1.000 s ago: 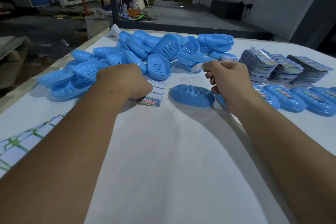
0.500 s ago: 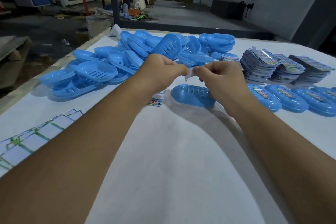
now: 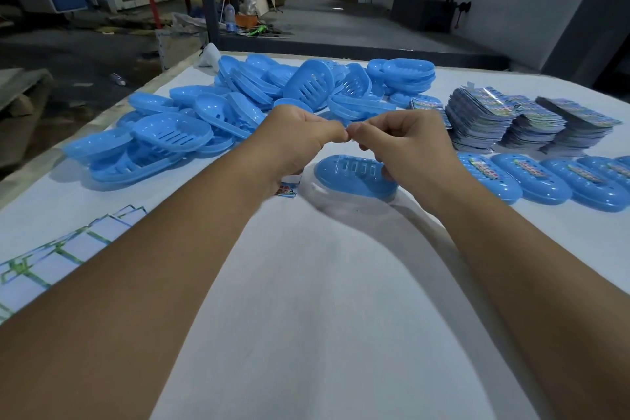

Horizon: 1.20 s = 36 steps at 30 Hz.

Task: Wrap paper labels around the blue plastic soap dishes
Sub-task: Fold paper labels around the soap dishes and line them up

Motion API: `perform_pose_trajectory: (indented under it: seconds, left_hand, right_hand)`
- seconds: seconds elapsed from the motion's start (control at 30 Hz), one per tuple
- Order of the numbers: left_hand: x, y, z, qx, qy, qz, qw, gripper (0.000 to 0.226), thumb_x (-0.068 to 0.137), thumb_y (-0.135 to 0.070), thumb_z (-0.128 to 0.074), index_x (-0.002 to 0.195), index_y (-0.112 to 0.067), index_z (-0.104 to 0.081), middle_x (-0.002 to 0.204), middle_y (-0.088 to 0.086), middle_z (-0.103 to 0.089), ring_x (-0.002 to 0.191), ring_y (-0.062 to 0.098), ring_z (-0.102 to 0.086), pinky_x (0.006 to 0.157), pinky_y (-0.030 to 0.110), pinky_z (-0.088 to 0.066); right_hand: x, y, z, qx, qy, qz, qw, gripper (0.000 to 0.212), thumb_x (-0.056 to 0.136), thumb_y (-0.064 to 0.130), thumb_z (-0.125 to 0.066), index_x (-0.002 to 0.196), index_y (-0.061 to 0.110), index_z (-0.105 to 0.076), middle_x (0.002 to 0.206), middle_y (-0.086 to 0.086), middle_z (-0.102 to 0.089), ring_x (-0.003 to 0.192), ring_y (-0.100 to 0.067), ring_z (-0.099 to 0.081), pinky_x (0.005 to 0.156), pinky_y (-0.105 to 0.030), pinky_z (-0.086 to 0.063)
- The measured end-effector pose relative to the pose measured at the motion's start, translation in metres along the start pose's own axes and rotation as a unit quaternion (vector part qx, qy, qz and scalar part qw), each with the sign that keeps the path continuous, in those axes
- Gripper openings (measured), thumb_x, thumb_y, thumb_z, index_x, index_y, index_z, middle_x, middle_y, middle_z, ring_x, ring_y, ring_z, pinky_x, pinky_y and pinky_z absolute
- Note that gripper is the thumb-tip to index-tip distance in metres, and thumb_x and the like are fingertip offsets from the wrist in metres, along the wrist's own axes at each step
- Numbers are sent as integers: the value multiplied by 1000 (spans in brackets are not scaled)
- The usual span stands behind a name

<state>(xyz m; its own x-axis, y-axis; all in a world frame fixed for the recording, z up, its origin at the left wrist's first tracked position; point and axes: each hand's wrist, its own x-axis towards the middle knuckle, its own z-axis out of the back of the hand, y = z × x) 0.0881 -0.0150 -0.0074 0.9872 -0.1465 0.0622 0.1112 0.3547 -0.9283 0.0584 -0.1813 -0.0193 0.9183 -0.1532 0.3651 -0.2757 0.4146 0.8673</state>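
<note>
Head view: the left hand [image 3: 300, 136] and right hand [image 3: 405, 143] meet just above centre, fingers curled, thumb and forefinger tips pressed together where the two hands touch. Whether anything is pinched between those tips cannot be told; nothing shows there plainly. The lower fingers of the right hand reach down to the right end of a single blue soap dish [image 3: 354, 177], which lies upside down on the white table [image 3: 306, 317] directly below the hands, at six o'clock from them. At seven o'clock from the left hand, half hidden under its wrist, lies a small stack of paper labels [image 3: 288, 187], printed edge showing. At ten o'clock from the hands sprawls a loose heap of unlabelled dishes [image 3: 238, 102]. At two o'clock stand tall piles of labels [image 3: 511, 119], and at three to four o'clock a row of labelled dishes [image 3: 552, 177] lies side by side. At eight o'clock, by the table's left edge, white sheets with green lines [image 3: 51, 262] fan out.
</note>
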Motion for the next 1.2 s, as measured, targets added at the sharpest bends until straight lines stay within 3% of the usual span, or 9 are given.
perform_pose_trajectory:
  seconds: [0.13, 0.3, 0.4, 0.5, 0.63, 0.83, 0.9, 1.0, 1.2]
  left_hand:
    - [-1, -1, 3, 20, -11, -7, 1000, 16, 70, -52, -81, 62, -39, -76, 48, -25, -59, 59, 0, -56, 53, 21, -42]
    - [-2, 3, 1, 23, -41, -10, 999, 29, 65, -55, -82, 73, -27, -79, 68, -13, -72, 75, 2, -63, 61, 26, -43]
    - [-1, 3, -2, 35, -54, -1, 998, 31, 69, -47, -75, 82, -19, -76, 63, 1, -62, 64, 14, -54, 60, 27, -43]
    - [0, 3, -2, 61, -55, 0, 997, 19, 71, -49, -74, 80, -32, -75, 50, -12, -51, 57, 11, -49, 52, 24, -38]
    - [3, 6, 0, 73, -46, -8, 996, 17, 72, -50, -74, 81, -36, -74, 46, -14, -48, 46, 5, -45, 49, 22, -36]
    - [11, 16, -5, 90, -53, -29, 994, 27, 77, -40, -73, 78, -14, -75, 42, -11, -46, 34, 6, -37, 32, 14, -31]
    - [13, 19, -9, 118, -50, -39, 991, 29, 78, -41, -72, 76, -13, -74, 40, -11, -47, 33, 5, -39, 37, 16, -36]
    - [17, 22, -14, 156, -48, -48, 985, 30, 78, -46, -73, 70, -17, -73, 42, -15, -55, 39, 2, -47, 51, 24, -36]
    - [21, 21, -19, 208, -36, -58, 976, 31, 76, -46, -72, 65, -18, -72, 42, -17, -54, 50, 9, -51, 50, 25, -33]
  right_hand:
    - [0, 0, 0, 4, 15, 12, 1000, 34, 97, 43, -64, 74, 23, -80, 67, 6, -71, 56, -14, -47, 52, -34, -41]
    - [0, 0, -2, -14, 17, 3, 1000, 35, 98, 41, -62, 76, 20, -80, 68, 2, -71, 57, -17, -47, 51, -34, -41]
    - [4, -4, 2, -88, -33, -3, 996, 30, 91, 34, -67, 71, 13, -76, 55, 0, -59, 50, -12, -42, 53, -29, -39]
    - [7, -5, 8, -128, -63, -12, 990, 24, 86, 36, -72, 69, 19, -75, 47, 10, -52, 45, -4, -38, 45, -19, -34]
    - [7, -4, 13, -145, -44, -18, 988, 29, 82, 35, -72, 71, 9, -73, 56, -7, -50, 52, -11, -36, 49, -26, -33]
    - [8, -3, 18, -185, -10, -67, 980, 39, 77, 40, -76, 75, 2, -71, 57, -4, -45, 50, -12, -31, 41, -22, -28]
    - [8, -3, 19, -199, -5, -70, 978, 39, 76, 42, -78, 71, 4, -71, 53, 0, -44, 47, -11, -30, 37, -18, -27]
    - [9, -4, 20, -249, -6, -70, 966, 42, 73, 44, -79, 70, 4, -69, 51, 0, -42, 49, -13, -30, 48, -25, -32]
    - [10, -3, 24, -329, 23, -102, 938, 40, 71, 46, -72, 54, 14, -55, 40, 4, -30, 48, -17, -27, 50, -30, -29]
